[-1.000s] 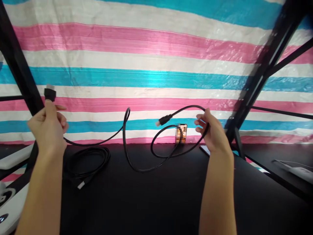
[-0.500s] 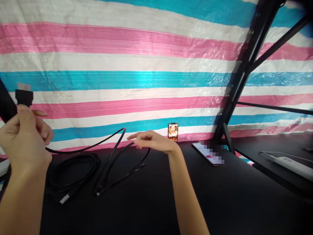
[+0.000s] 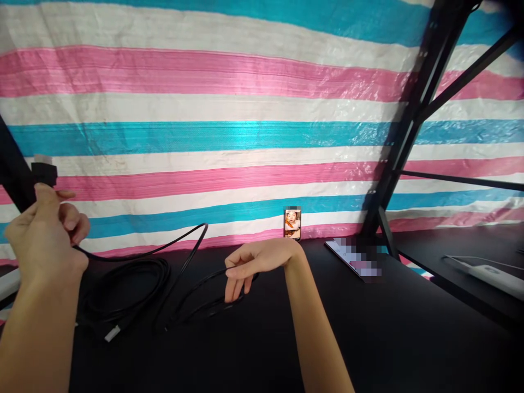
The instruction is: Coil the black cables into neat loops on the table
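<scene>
My left hand point(image 3: 49, 234) is raised at the left, thumb and fingers pinching a wide black cable plug point(image 3: 45, 173) with a pale end that points upward. From below that hand a black cable point(image 3: 180, 237) runs right, bends sharply and drops to the black table. Lower down, at the centre, my right hand point(image 3: 257, 262) hangs with bent wrist and fingers pointing down, closed on a loop of the cable; its exact grip is partly hidden. Between the hands lies a coil of black cable point(image 3: 164, 273), with a silver plug end point(image 3: 112, 333) in front of it.
A phone with a lit screen point(image 3: 292, 224) leans against the striped sheet point(image 3: 229, 136) at the back. Right of it a flat device point(image 3: 354, 262), partly pixelated, lies on the table point(image 3: 245, 355). A black metal frame point(image 3: 403, 142) and a white power strip point(image 3: 497, 278) are farther right.
My right hand has lowered toward the table, its fingers curling downward, and the cable loop near it has dropped too. My left hand still holds the plug, slightly lower in view.
</scene>
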Demonstrator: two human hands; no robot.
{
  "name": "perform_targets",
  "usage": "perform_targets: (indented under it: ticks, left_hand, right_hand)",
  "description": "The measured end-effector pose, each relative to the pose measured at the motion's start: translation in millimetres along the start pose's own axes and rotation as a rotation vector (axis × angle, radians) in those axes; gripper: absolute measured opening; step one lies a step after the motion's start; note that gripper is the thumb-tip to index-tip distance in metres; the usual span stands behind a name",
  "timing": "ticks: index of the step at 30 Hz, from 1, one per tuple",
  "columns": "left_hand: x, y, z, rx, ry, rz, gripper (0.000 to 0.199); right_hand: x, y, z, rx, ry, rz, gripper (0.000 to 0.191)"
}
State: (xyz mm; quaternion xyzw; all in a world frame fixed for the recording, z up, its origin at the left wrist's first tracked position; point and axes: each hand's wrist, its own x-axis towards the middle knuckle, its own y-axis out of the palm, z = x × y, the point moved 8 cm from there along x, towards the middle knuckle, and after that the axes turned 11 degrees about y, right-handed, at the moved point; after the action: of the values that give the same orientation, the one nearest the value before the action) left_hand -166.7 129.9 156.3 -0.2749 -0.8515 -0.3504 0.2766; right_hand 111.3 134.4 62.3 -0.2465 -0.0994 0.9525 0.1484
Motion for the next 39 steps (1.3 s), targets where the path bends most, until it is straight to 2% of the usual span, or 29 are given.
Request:
perform_targets:
  ticks: [3,9,12,16,18,24,31,35,39]
  left_hand:
    - [3.3,2.8,-4.3,-0.083,0.104,0.07,0.039]
    - [6.6,0.1,6.9,-0.124,0.061,0.052,0.032]
    - [6.2,0.1,6.9,-0.135,0.048,0.037,0.032]
    - [5.9,-0.8,6.2,-0.15,0.032,0.028,0.031]
    - [6.5,-2.2,6.3,-0.154,0.034,0.022,0.03]
    - [6.1,-3.3,6.8,-0.168,0.006,0.032,0.029]
    - [3.7,-2.0,2.7,-0.125,0.003,0.063,0.027]
    - [-2.2,6.0,-0.1,-0.059,-0.02,0.173,0.024]
    - [-16.8,21.7,-0.4,0.098,-0.083,0.38,0.024]
  right_hand:
    - [-1.3,4.4,1.6,-0.037,0.024,0.014,0.045]
    - [-4.3,7.1,7.0,-0.087,-0.015,-0.002,0.048]
    - [-2.2,5.6,6.9,-0.111,-0.016,-0.042,0.045]
    - [2.4,10.6,4.4,-0.087,0.028,0.014,0.048]
    - [2.8,8.8,5.7,-0.128,0.016,-0.013,0.044]
    - [-3.6,-9.7,22.6,-0.203,-0.208,-0.284,0.03]
    - [-11.3,-46.5,32.6,-0.194,-0.411,-0.727,0.02]
    - [-12.1,-55.9,31.5,-0.218,-0.429,-0.838,0.012]
    - [-21.5,-58.1,38.5,-0.19,-0.503,-0.978,0.007]
